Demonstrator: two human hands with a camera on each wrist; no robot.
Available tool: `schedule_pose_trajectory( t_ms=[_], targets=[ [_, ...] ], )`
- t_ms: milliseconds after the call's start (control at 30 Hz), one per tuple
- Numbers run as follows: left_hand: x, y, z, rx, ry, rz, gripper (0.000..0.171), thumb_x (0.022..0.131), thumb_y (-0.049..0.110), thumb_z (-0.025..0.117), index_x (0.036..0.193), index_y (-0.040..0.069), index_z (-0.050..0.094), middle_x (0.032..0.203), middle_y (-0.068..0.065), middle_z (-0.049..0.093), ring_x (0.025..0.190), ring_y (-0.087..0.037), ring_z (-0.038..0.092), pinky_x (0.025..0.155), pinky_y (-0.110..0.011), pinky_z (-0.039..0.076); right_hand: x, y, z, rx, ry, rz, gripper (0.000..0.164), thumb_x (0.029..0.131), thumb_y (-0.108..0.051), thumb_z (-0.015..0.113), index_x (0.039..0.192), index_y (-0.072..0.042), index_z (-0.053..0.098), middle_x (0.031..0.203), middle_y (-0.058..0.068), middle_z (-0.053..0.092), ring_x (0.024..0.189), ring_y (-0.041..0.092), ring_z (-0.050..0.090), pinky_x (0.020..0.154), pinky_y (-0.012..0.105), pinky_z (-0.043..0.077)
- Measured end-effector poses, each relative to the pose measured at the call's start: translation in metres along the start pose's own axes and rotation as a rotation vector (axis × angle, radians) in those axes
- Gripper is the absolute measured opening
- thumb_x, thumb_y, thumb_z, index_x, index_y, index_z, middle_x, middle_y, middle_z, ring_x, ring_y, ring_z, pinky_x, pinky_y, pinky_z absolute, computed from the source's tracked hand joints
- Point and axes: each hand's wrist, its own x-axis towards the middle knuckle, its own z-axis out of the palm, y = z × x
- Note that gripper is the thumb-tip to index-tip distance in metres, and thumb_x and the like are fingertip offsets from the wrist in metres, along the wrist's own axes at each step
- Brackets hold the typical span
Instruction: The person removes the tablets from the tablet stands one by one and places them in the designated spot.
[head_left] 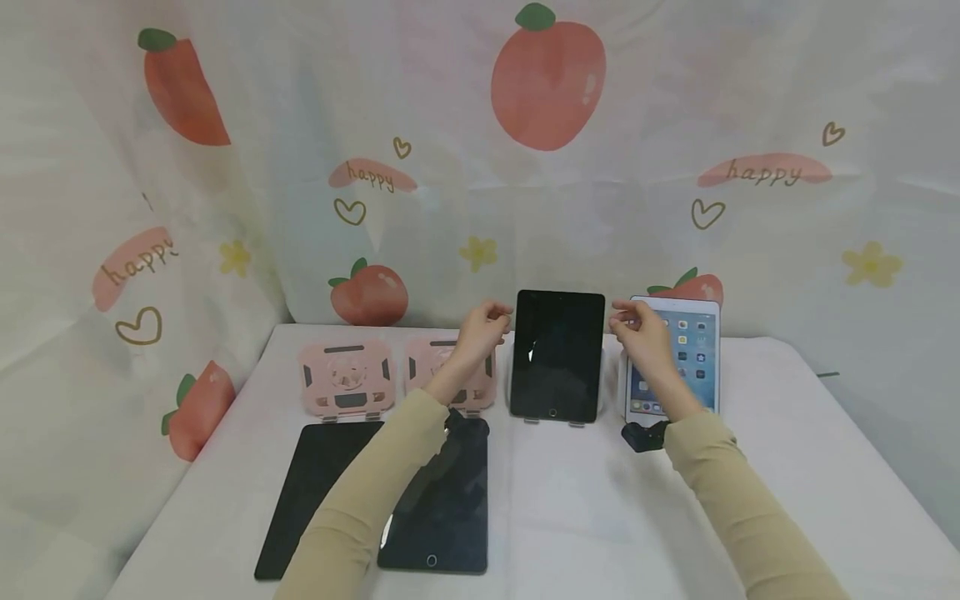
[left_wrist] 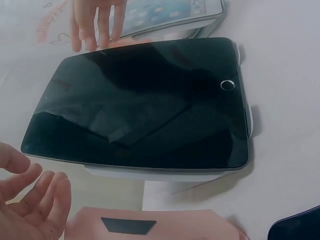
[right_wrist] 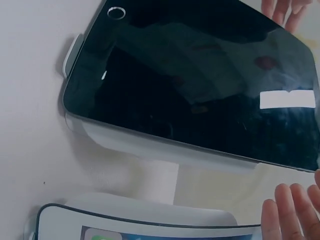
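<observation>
A black tablet (head_left: pixel 557 358) with a round home button leans upright on a white stand (right_wrist: pixel 150 150). My left hand (head_left: pixel 474 340) is beside its left edge, fingers loosely bent and holding nothing. Across from it, by the right edge, my right hand (head_left: pixel 647 340) hovers with nothing in its grasp. In the left wrist view the fingers of the left hand (left_wrist: pixel 35 202) lie just off the tablet's edge. A white tablet (head_left: pixel 693 350) with a lit screen of app icons stands at the right, partly hidden behind the right hand and forearm.
Two pink stands (head_left: pixel 348 379) with dark pads stand at the back left, one partly covered by the left arm. In front of them lie two dark tablets, one (head_left: pixel 318 467) at the left and another (head_left: pixel 446 517) nearer the middle. A patterned curtain (head_left: pixel 600 225) hangs behind the white table (head_left: pixel 555 517).
</observation>
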Motion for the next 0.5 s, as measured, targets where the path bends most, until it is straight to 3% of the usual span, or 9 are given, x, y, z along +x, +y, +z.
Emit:
schedule_pose_trajectory(
  t_ms=[200, 300, 400, 500],
  targets=[
    [0.005, 0.001, 0.002, -0.021, -0.02, 0.005, 0.03, 0.096, 0.009, 0.047, 0.121, -0.002, 0.06, 0.114, -0.019, 0.061, 0.1, -0.03, 0.065, 0.081, -0.032, 0.058, 0.005, 0.001, 0.001, 0.019, -0.015, -0.02, 0.035, 0.098, -0.007, 0.046, 0.132, 0.002, 0.05, 0.115, 0.024, 0.059, 0.099, 0.036, 0.063, 0.068, 0.008, 0.049],
    [0.009, 0.001, 0.004, -0.029, -0.024, 0.003, 0.03, 0.096, 0.008, 0.046, 0.121, -0.002, 0.059, 0.117, -0.019, 0.061, 0.103, -0.031, 0.065, 0.082, -0.032, 0.058, 0.007, 0.001, 0.002, 0.037, -0.029, -0.031, 0.036, 0.099, -0.004, 0.043, 0.133, 0.003, 0.048, 0.116, 0.026, 0.058, 0.101, 0.039, 0.064, 0.078, 0.024, 0.058],
    [0.013, 0.0, 0.008, -0.025, -0.015, 0.002, 0.03, 0.096, 0.007, 0.045, 0.121, 0.0, 0.059, 0.117, -0.019, 0.061, 0.103, -0.031, 0.065, 0.081, -0.03, 0.058, 0.009, 0.001, 0.005, 0.049, -0.038, -0.042, 0.036, 0.098, -0.001, 0.042, 0.133, 0.004, 0.047, 0.116, 0.028, 0.057, 0.101, 0.041, 0.062, 0.085, 0.043, 0.057],
    [0.016, -0.001, 0.012, -0.023, 0.004, 0.003, 0.029, 0.096, 0.006, 0.045, 0.12, 0.001, 0.06, 0.116, -0.019, 0.061, 0.101, -0.029, 0.065, 0.081, -0.03, 0.058, 0.01, 0.001, 0.008, 0.054, -0.045, -0.038, 0.037, 0.099, -0.003, 0.043, 0.134, 0.003, 0.047, 0.117, 0.028, 0.056, 0.101, 0.041, 0.062, 0.087, 0.049, 0.055]
  ],
)
